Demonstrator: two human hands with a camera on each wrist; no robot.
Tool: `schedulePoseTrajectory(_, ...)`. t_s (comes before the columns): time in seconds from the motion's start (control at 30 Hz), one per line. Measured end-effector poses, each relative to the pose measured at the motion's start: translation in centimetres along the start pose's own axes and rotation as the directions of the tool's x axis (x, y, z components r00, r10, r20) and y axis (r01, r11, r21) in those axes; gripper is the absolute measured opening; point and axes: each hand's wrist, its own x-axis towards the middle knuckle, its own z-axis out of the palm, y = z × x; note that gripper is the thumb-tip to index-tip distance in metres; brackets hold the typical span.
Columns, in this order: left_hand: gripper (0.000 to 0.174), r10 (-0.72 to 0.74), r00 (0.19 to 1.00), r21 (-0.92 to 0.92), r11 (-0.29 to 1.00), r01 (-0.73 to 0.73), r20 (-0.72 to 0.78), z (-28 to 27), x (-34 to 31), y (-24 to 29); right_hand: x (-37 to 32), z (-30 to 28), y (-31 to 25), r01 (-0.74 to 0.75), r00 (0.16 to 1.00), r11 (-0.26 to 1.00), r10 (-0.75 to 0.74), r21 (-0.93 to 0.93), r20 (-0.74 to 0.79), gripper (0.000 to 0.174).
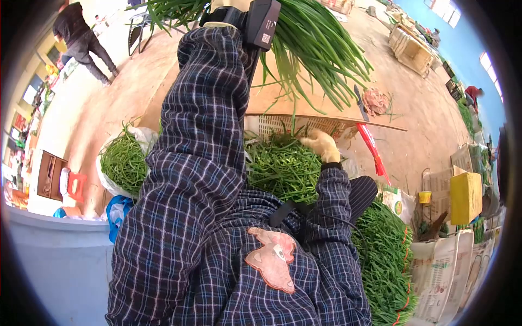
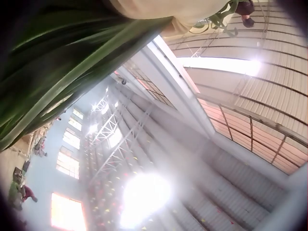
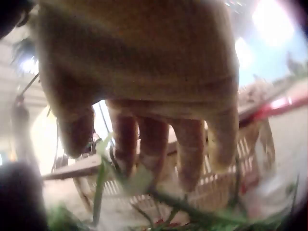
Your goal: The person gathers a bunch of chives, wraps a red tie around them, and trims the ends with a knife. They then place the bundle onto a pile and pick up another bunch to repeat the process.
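My left hand (image 1: 228,4), in a pale glove, is raised at the top edge of the head view and holds a large bunch of garlic chives (image 1: 321,54). Their long green leaves fan out to the right and droop. In the left wrist view the gloved hand (image 2: 168,10) is cut off by the top edge, with dark leaves (image 2: 53,72) spreading beside it. My right hand (image 1: 322,145), gloved too, hovers over a heap of loose green trimmings (image 1: 285,171). Its fingers (image 3: 187,154) hang down, slightly bent and spread, with thin stalks (image 3: 178,202) below and behind them.
A wooden board (image 1: 326,111) lies across a slatted crate (image 1: 272,125), with a knife (image 1: 360,100) and red strips (image 1: 372,152) at its right. Banded chives (image 1: 386,261) are stacked at my right. A bag of greens (image 1: 125,163) and a blue-grey bin (image 1: 60,266) stand left.
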Motion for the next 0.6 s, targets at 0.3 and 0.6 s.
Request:
schedulePoseTrajectory(0.3, 0.039, 0.2, 0.979, 0.21, 0.96, -0.186, -0.047, 0.7, -0.4, 0.7, 11.8, 5.9, 0.8, 0.307, 0.938, 0.904, -0.234, 0.297, -0.256, 0.04)
schedulePoseTrajectory(0.6, 0.046, 0.181, 0.974, 0.309, 0.942, -0.132, -0.136, 1.2, -5.8, 3.6, 4.8, -2.8, -10.8, 0.198, 0.977, 0.352, 0.002, 0.915, -0.212, 0.033)
